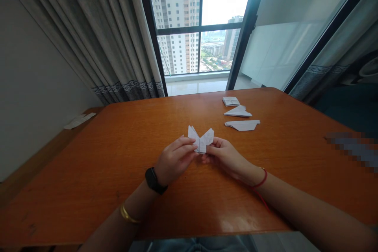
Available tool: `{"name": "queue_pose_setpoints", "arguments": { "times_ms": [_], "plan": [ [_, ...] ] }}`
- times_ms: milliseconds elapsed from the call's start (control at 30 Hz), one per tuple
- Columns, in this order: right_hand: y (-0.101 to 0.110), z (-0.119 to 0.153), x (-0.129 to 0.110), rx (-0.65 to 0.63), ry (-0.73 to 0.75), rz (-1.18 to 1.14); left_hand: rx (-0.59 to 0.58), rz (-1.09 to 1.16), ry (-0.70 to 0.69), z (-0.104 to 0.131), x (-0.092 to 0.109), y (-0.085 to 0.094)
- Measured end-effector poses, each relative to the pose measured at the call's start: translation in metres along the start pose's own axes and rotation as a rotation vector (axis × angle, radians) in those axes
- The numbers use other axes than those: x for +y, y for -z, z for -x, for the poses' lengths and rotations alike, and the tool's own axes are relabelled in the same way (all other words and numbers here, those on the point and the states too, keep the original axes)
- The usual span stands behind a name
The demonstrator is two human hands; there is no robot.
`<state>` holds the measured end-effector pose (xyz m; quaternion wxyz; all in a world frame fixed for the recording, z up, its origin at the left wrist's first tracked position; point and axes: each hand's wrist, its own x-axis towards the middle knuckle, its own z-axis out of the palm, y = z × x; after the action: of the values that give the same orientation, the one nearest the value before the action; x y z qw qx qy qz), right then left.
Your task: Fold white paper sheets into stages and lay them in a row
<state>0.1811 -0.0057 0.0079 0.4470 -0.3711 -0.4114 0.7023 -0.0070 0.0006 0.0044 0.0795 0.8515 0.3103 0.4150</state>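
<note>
A small white folded-paper butterfly (pixel 201 141), with faint writing on it, is held up between my two hands above the table's middle. My left hand (pixel 178 153) pinches its left side, fingers over the front of the paper. On the other side, my right hand (pixel 223 154) grips the right wing's lower edge between thumb and fingers. Two pointed wing shapes rise above the fingertips, spread in a V. Part of the lower paper is hidden behind the fingers.
Beyond my right hand lie a folded paper square (pixel 231 101), a paper plane (pixel 238 111) and a flat boat-like folded paper (pixel 242 125) on the brown wooden table (pixel 141 126). White paper (pixel 79 121) rests at the far left. A blurred patch (pixel 354 149) covers something at right.
</note>
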Motion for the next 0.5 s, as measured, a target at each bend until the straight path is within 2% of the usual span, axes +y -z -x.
{"name": "queue_pose_setpoints", "arguments": {
  "times_ms": [100,167,233,300,367,433,500],
  "plan": [
    [0.002,-0.001,0.001,-0.001,0.018,0.057,0.052,0.089,0.087,-0.002,0.002,0.0],
    [0.005,-0.004,0.001,0.026,0.037,0.082,0.149,0.221,0.21,-0.004,0.001,-0.001],
    [0.011,-0.006,-0.002,0.117,0.081,0.097,0.29,0.408,0.382,-0.006,-0.003,-0.003],
    [0.016,-0.008,-0.008,0.261,0.154,0.101,0.435,0.587,0.57,-0.009,-0.009,-0.005],
    [0.017,-0.007,-0.014,0.33,0.22,0.116,0.515,0.715,0.723,-0.01,-0.014,-0.007],
    [0.013,-0.003,-0.017,0.238,0.227,0.166,0.493,0.828,0.834,-0.009,-0.016,-0.01],
    [0.005,0.001,-0.015,0.088,0.179,0.238,0.388,0.958,0.925,-0.007,-0.013,-0.013]
  ]
}}
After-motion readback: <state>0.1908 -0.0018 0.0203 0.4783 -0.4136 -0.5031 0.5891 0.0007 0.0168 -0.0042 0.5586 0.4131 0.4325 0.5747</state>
